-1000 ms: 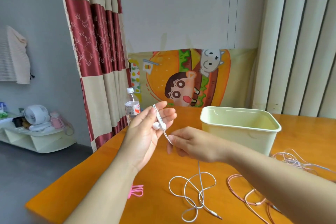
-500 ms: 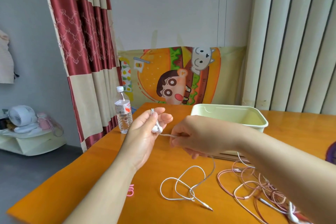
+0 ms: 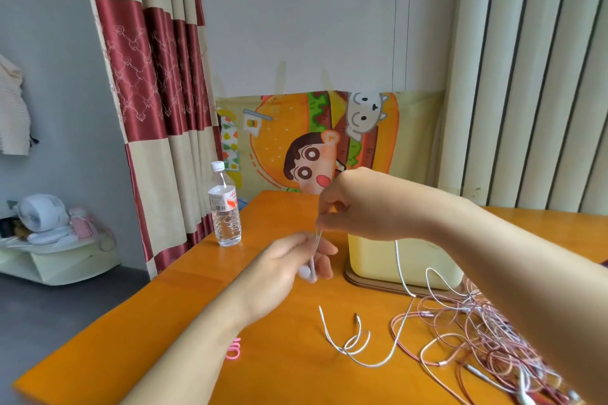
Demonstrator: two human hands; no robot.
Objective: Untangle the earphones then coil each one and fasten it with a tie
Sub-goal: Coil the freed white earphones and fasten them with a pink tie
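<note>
Over the orange table, my left hand holds the white earbuds of a white earphone against its fingers. My right hand sits just above it and pinches the white cable where it rises from the left hand. From behind the right wrist the same cable drops in front of the box and ends in loose loops on the table. A tangle of pink earphones lies at the right, partly hidden by my right forearm. A pink tie peeks out beside my left forearm.
A pale yellow-green box stands on the table behind my hands. A clear water bottle stands near the table's left edge by the red and cream curtain. A cartoon cushion leans on the wall behind the table. A low shelf with a fan is at far left.
My right hand has risen above the left, wrapping the cable up over the left hand's fingers. The left hand has dropped lower. The loose white loops on the table have shrunk.
</note>
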